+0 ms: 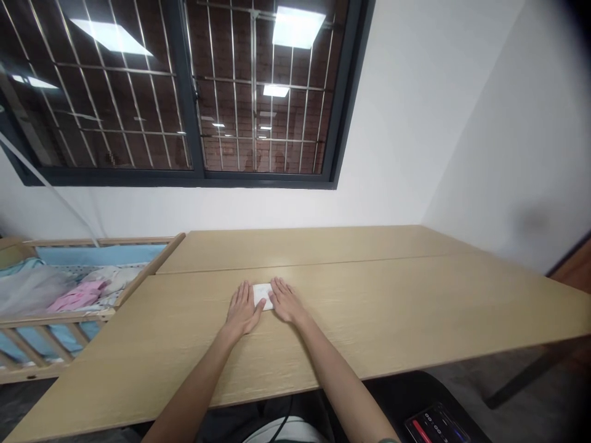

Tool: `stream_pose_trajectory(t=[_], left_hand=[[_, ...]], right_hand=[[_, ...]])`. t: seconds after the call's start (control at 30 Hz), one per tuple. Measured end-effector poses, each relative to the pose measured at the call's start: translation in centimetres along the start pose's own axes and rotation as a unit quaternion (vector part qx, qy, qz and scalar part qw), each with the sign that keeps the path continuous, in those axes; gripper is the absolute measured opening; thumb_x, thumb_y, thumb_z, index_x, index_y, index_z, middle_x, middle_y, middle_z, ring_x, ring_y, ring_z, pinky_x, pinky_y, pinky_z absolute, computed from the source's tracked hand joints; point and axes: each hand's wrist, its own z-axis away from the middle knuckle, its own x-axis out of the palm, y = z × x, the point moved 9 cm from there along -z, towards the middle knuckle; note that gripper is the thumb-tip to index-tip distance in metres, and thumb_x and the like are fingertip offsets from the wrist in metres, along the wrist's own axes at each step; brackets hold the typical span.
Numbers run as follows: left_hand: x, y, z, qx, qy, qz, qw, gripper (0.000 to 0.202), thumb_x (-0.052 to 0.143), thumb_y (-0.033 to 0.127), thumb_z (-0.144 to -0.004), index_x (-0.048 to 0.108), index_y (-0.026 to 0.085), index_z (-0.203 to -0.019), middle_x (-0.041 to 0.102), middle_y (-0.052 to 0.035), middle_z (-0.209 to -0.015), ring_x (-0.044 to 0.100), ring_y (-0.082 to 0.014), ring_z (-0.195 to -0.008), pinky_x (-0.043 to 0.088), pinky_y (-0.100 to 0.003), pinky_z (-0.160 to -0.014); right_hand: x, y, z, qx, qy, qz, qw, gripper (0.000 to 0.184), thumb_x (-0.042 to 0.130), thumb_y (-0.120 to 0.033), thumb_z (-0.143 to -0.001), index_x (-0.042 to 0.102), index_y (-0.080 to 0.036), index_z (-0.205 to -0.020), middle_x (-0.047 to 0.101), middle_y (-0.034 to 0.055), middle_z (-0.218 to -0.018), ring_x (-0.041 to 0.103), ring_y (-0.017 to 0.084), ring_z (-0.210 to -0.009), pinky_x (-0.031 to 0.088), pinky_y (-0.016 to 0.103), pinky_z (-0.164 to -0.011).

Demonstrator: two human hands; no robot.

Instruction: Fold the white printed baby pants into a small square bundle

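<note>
A small white square that looks like folded tissue or cloth lies flat on the wooden table. My left hand rests palm down along its left side, fingers stretched forward and thumb over its lower right part. On the other side, my right hand lies flat at the right edge, its thumb touching the white square. Neither hand is wrapped around it. The palms hide the outer edges of the square.
A wooden crib with blue lining and a pink cloth adjoins the table's left end. Behind stand a white wall and a barred window. A phone showing a timer lies on a black surface below the table's front edge.
</note>
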Motion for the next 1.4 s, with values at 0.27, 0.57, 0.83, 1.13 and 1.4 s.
stream_pose_trajectory(t=[0.27,0.57,0.83,1.13,1.4], left_hand=[[-3.4,0.3,0.6,0.110,0.020,0.072,0.991,0.066,0.043,0.056,-0.096,0.040,0.017,-0.149,0.033,-0.0125,-0.161,0.029,-0.0281,-0.148,0.025,-0.047,-0.119],[-3.7,-1.4,0.7,0.088,0.010,0.136,0.987,0.056,0.067,0.035,-0.080,0.055,0.021,-0.134,0.059,-0.0105,-0.141,0.049,-0.0314,-0.132,0.031,-0.049,-0.113],[-7.6,-2.2,-0.3,0.049,0.070,0.225,0.970,0.023,0.051,0.032,-0.090,0.065,0.021,-0.104,0.070,-0.0110,-0.115,0.061,-0.0285,-0.115,0.043,-0.045,-0.105],[-6.3,-3.8,4.4,-0.095,0.032,0.282,0.954,0.042,0.050,0.043,-0.093,0.049,0.012,-0.122,0.073,-0.0056,-0.079,0.071,-0.0216,-0.073,0.052,-0.030,-0.067],[-6.1,-2.4,7.0,-0.157,-0.010,0.120,0.980,0.029,0.046,0.040,-0.096,0.060,0.017,-0.108,0.072,-0.0134,-0.097,0.068,-0.0301,-0.095,0.047,-0.037,-0.081]], right_hand=[[-3.2,-0.5,0.7,-0.076,0.100,-0.091,0.988,0.071,0.035,-0.053,-0.101,0.027,-0.012,-0.159,0.019,0.0143,-0.166,0.014,0.026,-0.154,0.017,0.046,-0.124],[-2.6,-1.6,1.4,-0.144,0.061,-0.152,0.976,0.073,0.063,-0.017,-0.071,0.051,-0.016,-0.143,0.053,0.0154,-0.147,0.047,0.031,-0.136,0.035,0.047,-0.116],[-4.9,-0.9,-0.7,-0.089,0.128,-0.295,0.943,0.034,0.059,-0.022,-0.081,0.058,-0.020,-0.116,0.068,0.0077,-0.108,0.063,0.022,-0.098,0.050,0.038,-0.090],[-5.2,-1.8,-4.0,0.017,0.048,-0.386,0.921,0.046,0.071,-0.036,-0.080,0.052,-0.019,-0.118,0.059,-0.0019,-0.076,0.057,0.014,-0.066,0.045,0.025,-0.060],[0.0,-0.8,-5.1,0.042,0.021,-0.266,0.963,0.029,0.069,-0.032,-0.084,0.062,-0.015,-0.106,0.070,0.0058,-0.091,0.064,0.017,-0.080,0.053,0.030,-0.074]])
